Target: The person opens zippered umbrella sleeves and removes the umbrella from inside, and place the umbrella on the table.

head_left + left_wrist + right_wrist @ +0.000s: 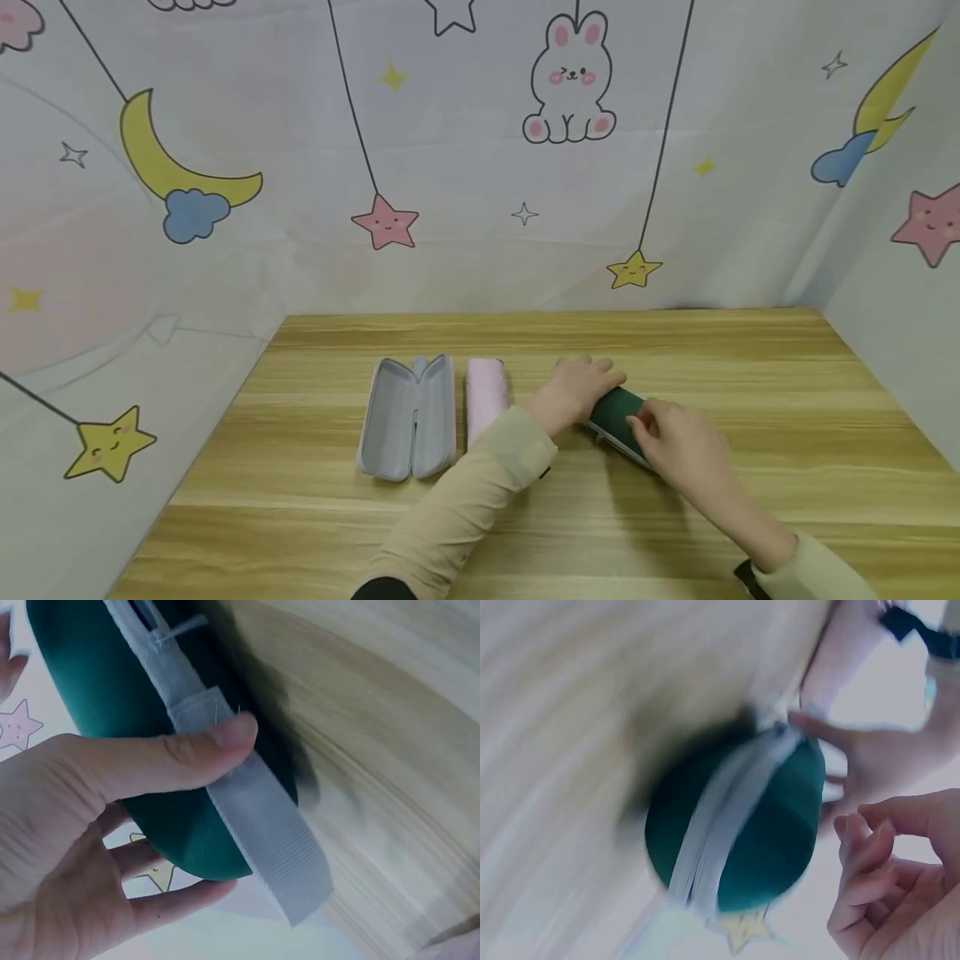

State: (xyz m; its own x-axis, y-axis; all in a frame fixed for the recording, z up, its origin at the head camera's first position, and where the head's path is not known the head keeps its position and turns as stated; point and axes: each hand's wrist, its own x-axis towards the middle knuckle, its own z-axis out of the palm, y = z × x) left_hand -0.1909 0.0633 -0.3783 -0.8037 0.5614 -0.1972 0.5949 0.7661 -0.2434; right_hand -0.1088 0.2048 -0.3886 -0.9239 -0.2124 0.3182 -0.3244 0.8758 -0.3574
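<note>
A dark green zippered case lies on the table in front of me, slanting to the right. My left hand grips its far end. In the left wrist view, the thumb presses a grey fabric tab at the end of the zip, with the other fingers round the green side. My right hand is at the near end, overlapping the case in the head view. The right wrist view shows its curled fingers beside the case, thumb and fingertips together, holding nothing visible. A pale zip band runs over the case's rounded end.
Left of the hands, a case with a light grey lining lies spread open on the wood-grain table. Beside it is a pink case, partly hidden by my left sleeve. A printed cloth backdrop stands behind the table and along its sides.
</note>
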